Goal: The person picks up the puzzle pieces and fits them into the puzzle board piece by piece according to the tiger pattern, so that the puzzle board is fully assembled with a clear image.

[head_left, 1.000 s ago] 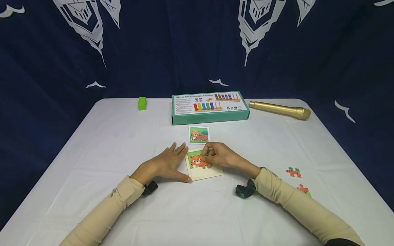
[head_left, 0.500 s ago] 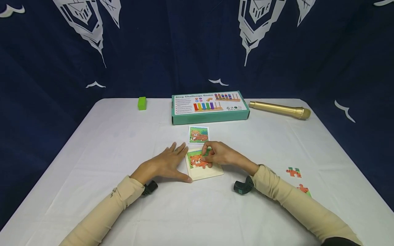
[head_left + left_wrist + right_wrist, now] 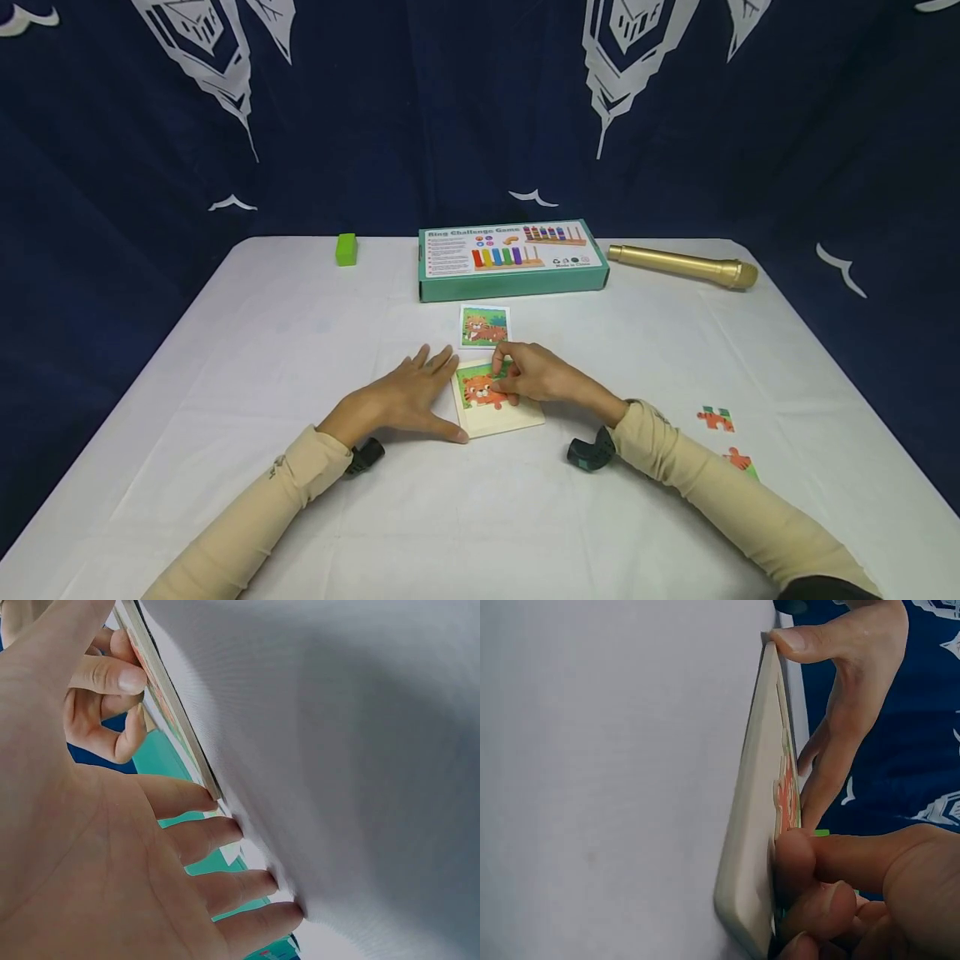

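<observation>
In the head view, a square wooden puzzle board (image 3: 495, 423) lies on the white table, its upper part filled with tiger-picture pieces (image 3: 480, 388) and its lower part bare wood. My left hand (image 3: 412, 393) is spread flat at the board's left side, fingers straight, thumb touching the near left corner. Over the board's upper right, my right hand (image 3: 538, 373) has curled fingers and thumb pinching at a puzzle piece, mostly hidden beneath them. The right wrist view shows the right thumb and fingers (image 3: 821, 911) low on the board's picture face. A tiger picture card (image 3: 484, 326) lies just behind the board.
Two loose puzzle pieces, one upper (image 3: 716, 419) and one lower (image 3: 741, 462), lie at the right. Along the back are a green block (image 3: 346, 249), a Ring Challenge Game box (image 3: 513, 287) and a gold microphone (image 3: 678, 265). A dark blue curtain (image 3: 480, 108) hangs behind.
My right wrist and forearm have shifted slightly left and upward, while the right fingertips stay at the same spot on the board. My left hand holds its place.
</observation>
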`<state>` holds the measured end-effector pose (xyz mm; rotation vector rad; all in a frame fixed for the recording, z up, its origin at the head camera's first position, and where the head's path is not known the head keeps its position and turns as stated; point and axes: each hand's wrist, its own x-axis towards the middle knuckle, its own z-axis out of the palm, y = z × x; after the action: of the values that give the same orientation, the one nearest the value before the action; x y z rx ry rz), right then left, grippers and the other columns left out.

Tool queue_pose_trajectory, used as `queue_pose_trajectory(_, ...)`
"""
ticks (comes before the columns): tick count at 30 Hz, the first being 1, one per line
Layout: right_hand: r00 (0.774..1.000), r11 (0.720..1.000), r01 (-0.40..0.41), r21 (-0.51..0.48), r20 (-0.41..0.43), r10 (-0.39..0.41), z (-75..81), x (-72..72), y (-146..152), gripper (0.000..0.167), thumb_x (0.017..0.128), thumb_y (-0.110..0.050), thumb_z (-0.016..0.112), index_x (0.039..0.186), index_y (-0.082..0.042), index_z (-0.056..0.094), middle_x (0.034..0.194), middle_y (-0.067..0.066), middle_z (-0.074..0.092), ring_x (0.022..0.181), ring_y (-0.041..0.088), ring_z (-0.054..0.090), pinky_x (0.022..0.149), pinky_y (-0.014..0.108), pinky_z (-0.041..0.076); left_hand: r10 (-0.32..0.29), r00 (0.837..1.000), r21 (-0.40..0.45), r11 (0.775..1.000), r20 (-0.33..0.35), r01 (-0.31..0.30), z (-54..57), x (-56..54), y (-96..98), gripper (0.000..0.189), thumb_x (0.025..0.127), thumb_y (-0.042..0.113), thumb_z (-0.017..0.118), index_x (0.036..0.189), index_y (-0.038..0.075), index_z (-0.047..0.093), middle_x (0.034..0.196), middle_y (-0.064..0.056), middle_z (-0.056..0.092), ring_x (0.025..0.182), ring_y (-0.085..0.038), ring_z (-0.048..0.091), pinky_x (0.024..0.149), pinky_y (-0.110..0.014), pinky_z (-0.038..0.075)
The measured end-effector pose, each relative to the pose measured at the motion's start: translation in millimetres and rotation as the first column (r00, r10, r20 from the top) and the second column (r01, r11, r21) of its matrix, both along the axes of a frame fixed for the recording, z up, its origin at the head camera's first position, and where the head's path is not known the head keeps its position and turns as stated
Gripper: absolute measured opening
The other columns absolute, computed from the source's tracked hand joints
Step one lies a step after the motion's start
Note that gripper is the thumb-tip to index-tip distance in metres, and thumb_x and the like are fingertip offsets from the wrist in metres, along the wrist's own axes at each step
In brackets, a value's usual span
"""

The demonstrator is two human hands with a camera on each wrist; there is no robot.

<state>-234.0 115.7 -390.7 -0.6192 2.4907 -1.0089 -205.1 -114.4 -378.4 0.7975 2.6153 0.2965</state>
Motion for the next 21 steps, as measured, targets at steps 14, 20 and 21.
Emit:
queue_pose_trajectory(14, 0.978, 0.999, -0.035, 0.038, -0.204, 0.042, -1.1, 5.9, 2.6, 0.015, 0.088, -0.016, 0.07, 0.091, -0.012, 0.056, 0.056, -0.005, 0.044, 0.048, 0.007, 0.036, 0.047, 0.02, 0.025, -0.002, 1.0, -0.003, 1.0, -0.006, 0.002, -1.4, -1.1, -0.1, 0.117, 0.072, 0.071, 0.066, 0.154, 0.005, 0.015, 0.161, -0.011, 0.004, 0.145, -0.041, -0.001, 0.117, -0.053, 0.009)
queue_pose_trajectory(20, 0.966, 0.997, -0.007, -0.07, -0.257, -0.012, 8.7, 12.4, 18.9, 0.01, 0.089, -0.012, 0.066, 0.094, -0.011, 0.057, 0.056, -0.005, 0.045, 0.048, 0.007, 0.035, 0.047, 0.02, 0.026, 0.002, 1.0, 0.003, 1.0, -0.002, -0.002, -2.1, -0.9, 0.8, 0.116, 0.072, 0.07, 0.067, 0.154, 0.005, 0.015, 0.161, -0.01, 0.004, 0.145, -0.04, -0.001, 0.117, -0.053, 0.009)
queue_pose_trajectory(21, 0.962, 0.996, 0.002, -0.088, -0.272, -0.026, 11.3, 13.5, 24.8, 0.01, 0.09, -0.011, 0.066, 0.095, -0.01, 0.057, 0.059, -0.005, 0.048, 0.05, 0.008, 0.037, 0.048, 0.02, 0.028, 0.003, 1.0, 0.004, 1.0, 0.0, -0.003, -2.0, -0.8, 1.0, 0.116, 0.072, 0.07, 0.067, 0.154, 0.005, 0.015, 0.161, -0.01, 0.004, 0.145, -0.04, -0.001, 0.117, -0.053, 0.009)
